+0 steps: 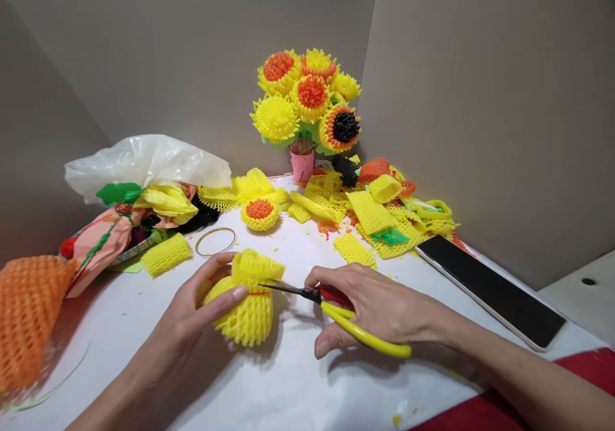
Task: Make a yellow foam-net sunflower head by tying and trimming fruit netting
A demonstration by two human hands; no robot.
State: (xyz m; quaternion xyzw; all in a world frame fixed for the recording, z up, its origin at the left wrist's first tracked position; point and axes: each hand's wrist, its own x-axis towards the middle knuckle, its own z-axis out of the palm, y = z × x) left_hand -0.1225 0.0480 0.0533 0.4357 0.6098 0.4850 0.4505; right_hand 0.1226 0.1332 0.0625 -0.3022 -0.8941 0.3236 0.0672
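Note:
My left hand (204,300) is closed around a yellow foam net piece (247,322), pinched in at its middle by a thin red-orange tie. The thumb lies across its front, and the fingers behind it are partly hidden. My right hand (368,303) grips scissors (365,335) with yellow and red handles, its fingers at the loops. The dark blades point left, and their tips reach the foam net just above the tie. Whether the blades touch the foam, I cannot tell.
A pink pot of foam net flowers (302,162) stands at the back. Yellow net scraps (369,213) lie right of it, near a phone (490,290). Leftward are a bangle (215,241), a small finished flower (260,215), a plastic bag (148,162) and an orange net (31,322).

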